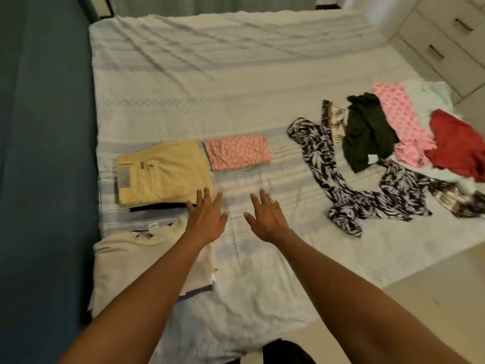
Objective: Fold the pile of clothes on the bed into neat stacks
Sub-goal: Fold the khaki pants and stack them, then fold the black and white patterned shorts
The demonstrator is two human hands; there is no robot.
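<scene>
Count: three folded lots on the left of the bed (210,74): yellow trousers (162,172) atop a dark piece (157,207), pink print piece (237,152) just beside, cream top (136,261) at the near edge. Unfolded pile at the right edge, at least four: black-and-white garment (349,185), dark green garment (367,132), pink garment (399,122), red garment (456,148). Left hand (207,219) and right hand (265,219) have fingers straight and spread, holding nothing, over the bedspread strip between lots and pile; the far half is wrinkled bedspread.
</scene>
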